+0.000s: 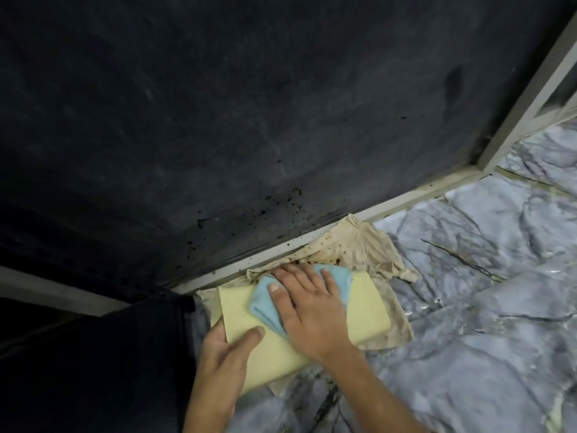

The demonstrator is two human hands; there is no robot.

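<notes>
Yellow pad (368,314) gripped at near-left edge by left hand (224,354), thumb on top, likely steadying; blue cloth (265,304) pressed onto pad under right hand (309,307), fingers spread flat, for wiping; stained rag (352,245) beneath, against frame (406,200), probably catching dirt.

Dark panel (218,120) w/ black specks nr btm edge; pale frame strip (406,203) below it; stained beige rag (359,245) on grey marble floor (484,292).

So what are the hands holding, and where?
The left hand grips the yellow pad at its near left edge, thumb on top. The right hand only presses flat on the blue cloth.
</notes>
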